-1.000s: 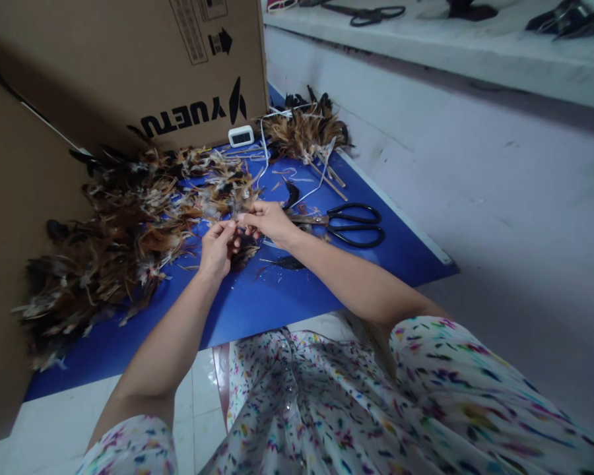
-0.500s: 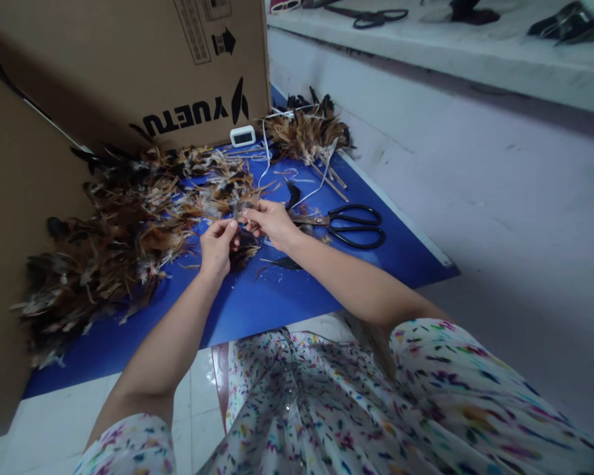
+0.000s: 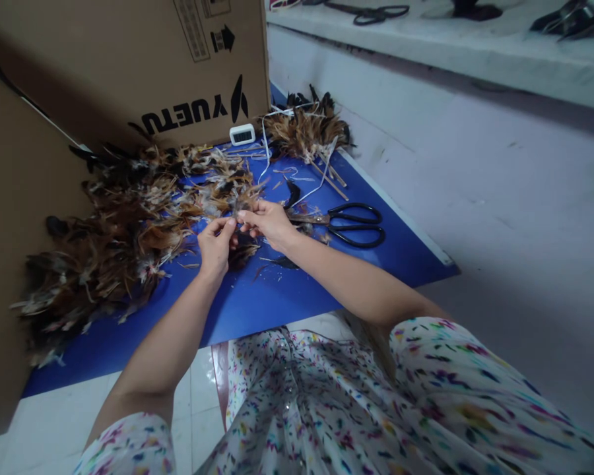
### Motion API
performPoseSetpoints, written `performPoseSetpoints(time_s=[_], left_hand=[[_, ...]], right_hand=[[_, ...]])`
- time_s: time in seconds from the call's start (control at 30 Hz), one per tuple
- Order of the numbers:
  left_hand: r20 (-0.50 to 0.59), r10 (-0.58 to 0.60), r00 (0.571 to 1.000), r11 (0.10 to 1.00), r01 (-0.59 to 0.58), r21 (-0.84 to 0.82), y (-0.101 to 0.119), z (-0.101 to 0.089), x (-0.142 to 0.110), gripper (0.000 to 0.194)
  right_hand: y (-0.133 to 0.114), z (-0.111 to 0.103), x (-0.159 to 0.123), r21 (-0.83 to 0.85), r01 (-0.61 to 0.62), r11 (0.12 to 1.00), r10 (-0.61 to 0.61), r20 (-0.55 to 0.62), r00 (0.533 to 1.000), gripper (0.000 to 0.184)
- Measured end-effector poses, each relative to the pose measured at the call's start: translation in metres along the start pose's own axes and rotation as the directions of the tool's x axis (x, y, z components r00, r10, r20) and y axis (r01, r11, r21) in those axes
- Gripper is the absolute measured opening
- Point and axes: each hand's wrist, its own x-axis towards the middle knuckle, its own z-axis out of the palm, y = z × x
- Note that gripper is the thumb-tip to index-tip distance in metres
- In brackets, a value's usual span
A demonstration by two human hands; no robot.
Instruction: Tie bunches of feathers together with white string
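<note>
My left hand (image 3: 214, 245) is closed in a pinch, its thumb and forefinger almost touching those of the other hand. Close against it, my right hand (image 3: 267, 223) also pinches with bent fingers. A small grey-brown feather (image 3: 247, 196) stands up from between the fingertips of both hands; its lower end is hidden by them. Below the hands, a dark brown feather tuft (image 3: 242, 256) lies on the blue tabletop (image 3: 277, 297). Just right of my right hand rest scissors with black loop handles (image 3: 357, 225), their blades partly behind the hand.
Brown and black feathers (image 3: 123, 244) spread in a heap across the left side. A feather bundle with sticks (image 3: 304, 132) lies at the back, near a white digital timer (image 3: 242, 134). A large cardboard box (image 3: 129, 66) stands behind; a ledge (image 3: 450, 46) runs along the right wall.
Both hands stay pinched together in nearly the same place, with only slight finger movement. The feather heap and scissors have not moved.
</note>
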Motion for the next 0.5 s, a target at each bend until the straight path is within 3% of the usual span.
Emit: performPoseSetpoints(time_s=[0.1, 0.23, 0.37, 0.5], left_hand=[[0.003, -0.085, 0.996, 0.991, 0.085, -0.107, 0.005, 0.000, 0.002, 0.028], [0.102, -0.166, 0.981, 0.960, 0.184, -0.210, 0.011, 0.000, 0.003, 0.031], [0.207, -0.224, 0.952, 0.940, 0.267, -0.214, 0.015, 0.001, -0.001, 0.032], [0.259, -0.239, 0.936, 0.939, 0.291, -0.185, 0.017, 0.002, -0.004, 0.038]], right_hand=[[-0.003, -0.002, 0.001, -0.001, 0.014, 1.000, -0.014, -0.019, 1.000, 0.023], [-0.007, -0.008, 0.006, 0.013, 0.034, 0.999, -0.033, -0.052, 0.998, 0.020], [-0.009, -0.011, 0.010, -0.032, 0.091, 0.995, -0.093, -0.037, 0.995, 0.018], [-0.009, -0.009, 0.008, -0.074, 0.140, 0.987, -0.136, 0.055, 0.989, 0.029]])
